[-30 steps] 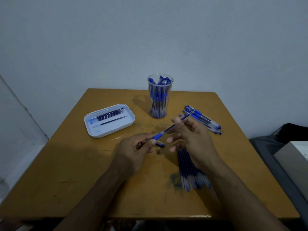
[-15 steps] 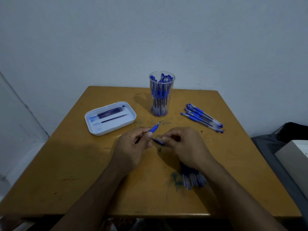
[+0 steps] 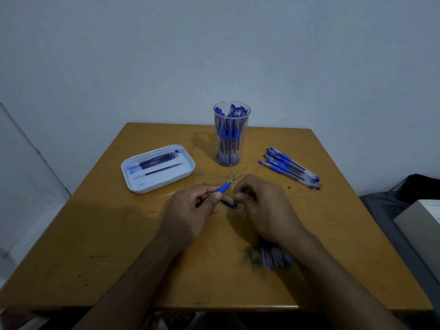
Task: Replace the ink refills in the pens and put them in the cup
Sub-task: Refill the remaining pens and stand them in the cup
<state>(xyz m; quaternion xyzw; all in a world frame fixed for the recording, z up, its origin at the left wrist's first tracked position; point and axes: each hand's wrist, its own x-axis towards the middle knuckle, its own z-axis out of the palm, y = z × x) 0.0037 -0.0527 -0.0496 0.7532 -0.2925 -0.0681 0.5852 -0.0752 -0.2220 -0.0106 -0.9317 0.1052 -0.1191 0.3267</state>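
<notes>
- Blue rubber marked the grip of the pen that was held in the left hand, its fingers curled round the barrel and the bare refill tip pointing up toward the cup.
- A second earlier the refill had been fed into that barrel from above by the right hand; it was now seated, only the tip showing.
- The right hand had been lowered to the desk, its fingers pinched on a small blue piece, seemingly the pen cap, though the pinch was partly hidden.
- Closing the pen was judged the step in hand.
- The pen was not yet in the cup, which was already crowded with pens.
- Used refills lay in the white tray, untreated pens to the right, and fresh refills near the right wrist.
</notes>
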